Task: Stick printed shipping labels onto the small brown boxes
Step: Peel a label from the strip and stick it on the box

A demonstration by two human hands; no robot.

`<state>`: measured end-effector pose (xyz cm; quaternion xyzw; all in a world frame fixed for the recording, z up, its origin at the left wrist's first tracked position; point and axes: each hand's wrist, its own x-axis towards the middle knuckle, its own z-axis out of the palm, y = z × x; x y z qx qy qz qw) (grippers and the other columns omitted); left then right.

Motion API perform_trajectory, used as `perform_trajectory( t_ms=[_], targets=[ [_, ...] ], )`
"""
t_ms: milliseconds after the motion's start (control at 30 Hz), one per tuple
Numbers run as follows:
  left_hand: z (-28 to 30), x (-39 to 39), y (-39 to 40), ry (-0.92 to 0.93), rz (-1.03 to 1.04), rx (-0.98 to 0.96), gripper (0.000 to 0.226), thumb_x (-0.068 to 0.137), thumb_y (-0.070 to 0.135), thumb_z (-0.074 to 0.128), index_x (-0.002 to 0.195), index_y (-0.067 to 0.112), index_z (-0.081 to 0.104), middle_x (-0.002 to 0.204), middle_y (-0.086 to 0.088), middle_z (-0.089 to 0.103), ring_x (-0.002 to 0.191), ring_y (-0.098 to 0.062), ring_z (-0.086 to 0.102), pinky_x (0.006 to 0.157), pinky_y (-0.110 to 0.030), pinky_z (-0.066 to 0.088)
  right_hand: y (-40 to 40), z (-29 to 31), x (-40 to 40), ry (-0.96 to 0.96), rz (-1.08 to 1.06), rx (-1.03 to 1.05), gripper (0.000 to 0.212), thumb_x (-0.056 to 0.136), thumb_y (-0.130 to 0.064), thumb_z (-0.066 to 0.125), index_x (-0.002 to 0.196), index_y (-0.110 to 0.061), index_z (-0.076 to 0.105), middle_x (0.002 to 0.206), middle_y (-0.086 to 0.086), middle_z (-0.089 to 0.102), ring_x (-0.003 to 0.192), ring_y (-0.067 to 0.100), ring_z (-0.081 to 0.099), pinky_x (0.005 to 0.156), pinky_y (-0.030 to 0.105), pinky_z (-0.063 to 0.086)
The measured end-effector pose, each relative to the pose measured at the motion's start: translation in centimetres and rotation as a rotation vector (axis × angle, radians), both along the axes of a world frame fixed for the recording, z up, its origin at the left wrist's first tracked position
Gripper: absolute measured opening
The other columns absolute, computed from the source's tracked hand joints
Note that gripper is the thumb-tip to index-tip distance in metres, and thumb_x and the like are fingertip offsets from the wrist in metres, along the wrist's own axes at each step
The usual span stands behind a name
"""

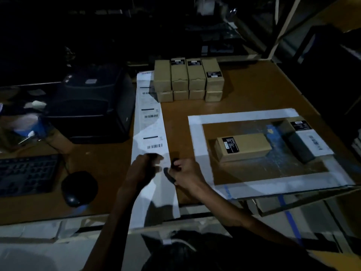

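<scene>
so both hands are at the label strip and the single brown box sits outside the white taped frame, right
Not quite. The head view shows both hands, left and right, at the label strip, but the single brown box sits inside the white taped frame.

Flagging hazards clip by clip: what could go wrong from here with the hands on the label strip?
Both hands work the strip in dim light, so a label may tear or peel crooked. The strip's near end overhangs the table edge and could drag. The box lies well right, so a peeled label might fold.

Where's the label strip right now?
Head view: the label strip runs down the table between the printer and the white frame, both hands at its near end.
</scene>
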<state>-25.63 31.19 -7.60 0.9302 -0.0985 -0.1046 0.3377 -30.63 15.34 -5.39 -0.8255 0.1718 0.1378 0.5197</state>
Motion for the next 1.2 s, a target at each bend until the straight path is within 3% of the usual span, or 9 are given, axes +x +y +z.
perform_trajectory(
  t_ms=[67, 133, 300, 433, 567, 667, 867, 967, 1200],
  targets=[
    [-0.5, -0.2, 0.3, 0.025, 0.004, 0.024, 0.033, 0.083, 0.007, 0.077, 0.114, 0.015, 0.071, 0.117, -0.004, 0.067, 0.103, -0.019, 0.065, 0.078, -0.026, 0.052, 1.3, -0.5, 0.1, 0.024, -0.048, 0.062, 0.008, 0.090, -0.022, 0.075, 0.088, -0.013, 0.074, 0.090, 0.007, 0.075, 0.084, 0.027, 0.071, 0.078, 0.050, 0.061],
    [-0.8, -0.2, 0.6, 0.029, 0.012, 0.023, 0.036, 0.082, 0.014, 0.080, 0.116, 0.021, 0.071, 0.123, -0.001, 0.064, 0.107, -0.018, 0.063, 0.080, -0.026, 0.051, 1.8, -0.8, 0.2, 0.087, -0.101, 0.153, 0.013, 0.091, -0.018, 0.073, 0.079, -0.020, 0.068, 0.082, 0.002, 0.072, 0.075, 0.020, 0.068, 0.069, 0.037, 0.059],
    [-1.2, 0.1, 1.3, -0.088, -0.024, 0.004, 0.043, 0.075, 0.021, 0.086, 0.115, 0.017, 0.073, 0.118, -0.002, 0.070, 0.104, -0.019, 0.064, 0.085, -0.029, 0.050, 2.4, -0.7, 1.1, 0.200, -0.164, 0.295, 0.018, 0.091, -0.018, 0.073, 0.107, -0.011, 0.072, 0.094, 0.003, 0.073, 0.068, 0.007, 0.060, 0.047, 0.012, 0.042],
    [-1.7, 0.3, 1.5, -0.094, 0.012, -0.050, 0.039, 0.074, 0.017, 0.087, 0.111, 0.012, 0.075, 0.120, -0.008, 0.070, 0.107, -0.026, 0.065, 0.090, -0.035, 0.053, 2.6, -1.4, 1.8, 0.151, -0.177, 0.219, 0.014, 0.088, -0.014, 0.074, 0.102, -0.010, 0.076, 0.098, 0.001, 0.074, 0.082, 0.009, 0.066, 0.061, 0.011, 0.047],
    [-2.0, 0.4, 1.8, -0.125, -0.015, -0.099, 0.033, 0.076, 0.013, 0.086, 0.107, 0.011, 0.076, 0.121, -0.008, 0.070, 0.111, -0.024, 0.063, 0.091, -0.030, 0.051, 2.3, -1.6, 1.5, 0.115, -0.198, 0.254, 0.008, 0.090, -0.007, 0.071, 0.096, -0.004, 0.075, 0.078, -0.004, 0.070, 0.057, -0.003, 0.056, 0.048, 0.008, 0.040],
    [-2.0, 0.4, 2.2, -0.201, -0.103, -0.100, 0.021, 0.080, 0.010, 0.082, 0.102, 0.012, 0.078, 0.113, -0.006, 0.073, 0.103, -0.021, 0.067, 0.090, -0.020, 0.047, 2.2, -2.1, 1.2, 0.083, -0.223, 0.282, 0.010, 0.090, -0.011, 0.073, 0.100, -0.011, 0.073, 0.077, -0.007, 0.067, 0.058, -0.003, 0.056, 0.046, 0.009, 0.039],
    [-2.7, 1.1, 2.7, -0.221, -0.196, -0.155, 0.013, 0.085, 0.025, 0.077, 0.095, 0.018, 0.081, 0.101, 0.001, 0.076, 0.087, -0.009, 0.067, 0.082, -0.012, 0.047, 2.4, -2.7, 0.7, 0.014, -0.249, 0.359, 0.013, 0.089, -0.011, 0.075, 0.102, -0.008, 0.075, 0.089, -0.002, 0.075, 0.072, 0.003, 0.064, 0.053, 0.011, 0.045],
    [-2.2, 1.3, 2.5, -0.282, -0.223, -0.163, 0.018, 0.082, 0.032, 0.070, 0.090, 0.020, 0.081, 0.095, 0.002, 0.077, 0.082, -0.009, 0.068, 0.079, -0.021, 0.054, 2.3, -2.8, 0.8, -0.036, -0.237, 0.378, 0.014, 0.091, -0.009, 0.073, 0.104, -0.007, 0.076, 0.103, 0.005, 0.077, 0.097, 0.020, 0.071, 0.079, 0.022, 0.057],
    [-1.2, 1.2, 2.1, -0.365, -0.241, -0.094, 0.008, 0.084, 0.025, 0.075, 0.090, 0.022, 0.080, 0.094, 0.002, 0.076, 0.079, -0.014, 0.071, 0.071, -0.014, 0.048, 1.7, -2.3, 0.9, -0.150, -0.194, 0.360, 0.014, 0.093, -0.002, 0.067, 0.102, -0.005, 0.076, 0.094, -0.003, 0.078, 0.085, 0.004, 0.071, 0.079, 0.018, 0.056]
  ],
)
